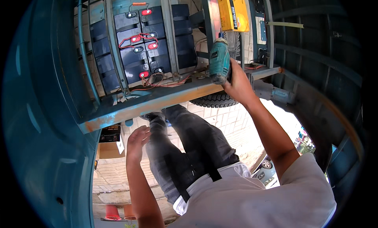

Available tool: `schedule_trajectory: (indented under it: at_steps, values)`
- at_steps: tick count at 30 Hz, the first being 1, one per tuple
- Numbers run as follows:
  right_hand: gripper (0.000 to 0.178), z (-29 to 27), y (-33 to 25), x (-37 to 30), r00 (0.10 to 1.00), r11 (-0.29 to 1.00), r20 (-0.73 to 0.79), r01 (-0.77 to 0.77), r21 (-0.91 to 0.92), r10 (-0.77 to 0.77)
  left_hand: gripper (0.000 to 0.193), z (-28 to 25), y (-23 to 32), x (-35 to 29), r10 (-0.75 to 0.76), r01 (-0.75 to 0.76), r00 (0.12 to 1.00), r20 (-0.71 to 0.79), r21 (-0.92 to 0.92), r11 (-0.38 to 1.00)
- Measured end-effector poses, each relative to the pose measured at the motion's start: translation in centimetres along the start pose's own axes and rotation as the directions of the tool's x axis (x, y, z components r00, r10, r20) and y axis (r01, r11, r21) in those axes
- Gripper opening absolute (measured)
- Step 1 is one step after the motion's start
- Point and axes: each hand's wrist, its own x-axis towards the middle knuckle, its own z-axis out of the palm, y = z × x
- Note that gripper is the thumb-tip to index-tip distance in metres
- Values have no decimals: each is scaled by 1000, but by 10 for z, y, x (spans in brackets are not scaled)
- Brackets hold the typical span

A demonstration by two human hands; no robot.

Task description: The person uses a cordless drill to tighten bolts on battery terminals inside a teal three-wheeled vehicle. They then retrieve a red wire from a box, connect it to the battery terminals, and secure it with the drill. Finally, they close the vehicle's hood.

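Note:
My right hand (238,85) is wrapped round the handle of a teal cordless drill (219,62), its nose pointing away from me beside a metal upright. Below the rusty, blue-flecked frame rail (157,103), my left hand (138,143) hangs beside my legs. Its fingers are loosely bent and hold nothing. Past the rail, several black batteries (130,54) sit close together under metal bars, with red and black terminal caps. Short red cables join some terminals. Right beyond the drill lies a yellow box (233,11).
A blue body panel (43,121) closes in the left side. Dark metal framework (315,43) stands on the right. A tyre (214,99) shows under the rail. An open cardboard box (111,149) sits on the paved ground at left, with a red pot (112,212) further down.

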Motion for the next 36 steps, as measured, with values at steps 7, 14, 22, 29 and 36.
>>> schedule_trajectory:
  at_steps: [7, 14, 22, 29, 36]
  values:
    - [59, 51, 92, 16, 946, 952, -116, -306, -2, 303, 36, 29, 31, -1, -4, -2, 999, 50, 123, 992]
    - [46, 50, 84, 13, 953, 938, -301, -134, -319, 34, 34, 2, 103, -7, 278, -249, 955, -107, 221, 943]
    - [27, 124, -34, 20, 871, 982, 460, 117, 147, -172, 32, -42, 153, 91, 237, -30, 970, -58, 936, 351]
    - [32, 207, -42, 57, 699, 996, 715, 66, -58, -5, 38, -65, 149, 166, -104, -113, 988, 115, 993, 29]
    - [42, 209, -61, 82, 519, 961, 825, 22, -276, 225, 37, -50, 155, 144, -1, -124, 992, 124, 988, 90]
